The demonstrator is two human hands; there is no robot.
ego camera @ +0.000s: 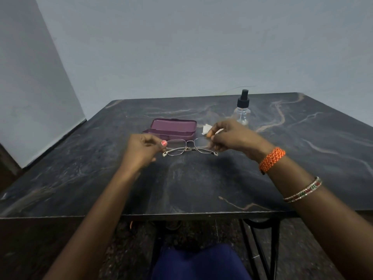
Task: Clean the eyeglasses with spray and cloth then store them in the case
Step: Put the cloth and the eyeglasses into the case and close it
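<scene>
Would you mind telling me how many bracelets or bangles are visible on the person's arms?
3, all on the right arm: an orange braided band at the wrist, and two thin beaded bangles together further up the forearm. The left arm shows none.

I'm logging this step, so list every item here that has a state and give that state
Glasses: held over the table by both hands, temples look folded.
Case: open, looks empty.
Spray bottle: upright, cap on, untouched.
Cloth: lying by the case, behind the right hand.
Left hand: pinching the left end.
Right hand: gripping the right lens.
</scene>
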